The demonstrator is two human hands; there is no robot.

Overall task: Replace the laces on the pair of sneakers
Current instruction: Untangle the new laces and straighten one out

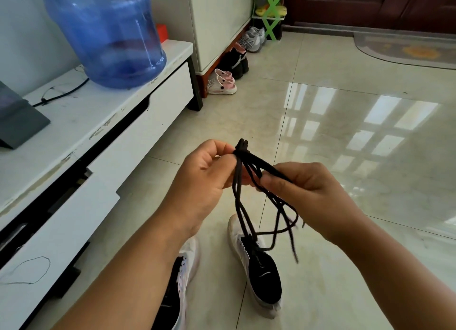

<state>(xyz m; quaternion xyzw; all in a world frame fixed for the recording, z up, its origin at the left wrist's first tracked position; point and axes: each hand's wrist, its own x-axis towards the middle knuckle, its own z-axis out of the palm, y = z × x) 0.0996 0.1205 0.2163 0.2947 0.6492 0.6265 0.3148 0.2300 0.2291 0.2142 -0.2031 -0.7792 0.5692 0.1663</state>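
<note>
Black laces (249, 196) bundled above the two sneakers (256, 265) on the floor, pinched at the wrapped top by left-hand (204, 179) fingers (222, 148) and lower by the right hand (303, 194); best loosened at the wrap first, ends kept untangled.

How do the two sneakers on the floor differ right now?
The right sneaker shows in full from toe to heel; the left sneaker is partly hidden behind the left forearm. The black laces hang down over the right sneaker, not the left sneaker. Both are black and white and sit on the tile floor.
</note>
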